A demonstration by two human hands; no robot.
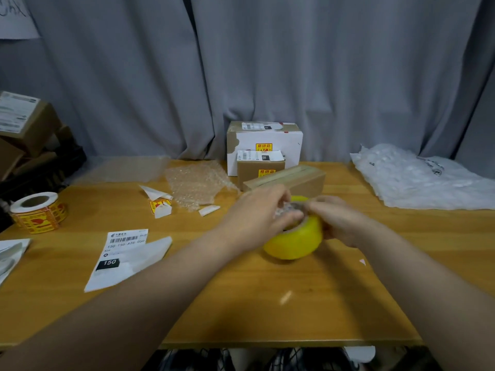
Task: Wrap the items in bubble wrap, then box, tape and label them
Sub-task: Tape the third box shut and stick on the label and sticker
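Observation:
A yellow roll of tape point(292, 242) stands on the wooden table point(241, 303) in the middle. Above it my left hand point(257, 212) and my right hand point(337, 218) meet, both gripping a small item wrapped in bubble wrap point(288, 208), most of it hidden by my fingers. My right hand also lies against the roll's right side. A sheet of bubble wrap point(195, 183) lies behind to the left. A long brown cardboard box point(289, 179) sits just behind my hands. A shipping label point(120, 253) lies at the front left.
Two taped, labelled boxes point(263, 145) stand at the back by the grey curtain. A roll of yellow fragile stickers point(38, 214) sits at the left edge, with torn sticker backings point(160, 203) nearby. A pile of air-cushion film point(420, 178) lies at the right. Cardboard boxes point(24, 129) are stacked far left.

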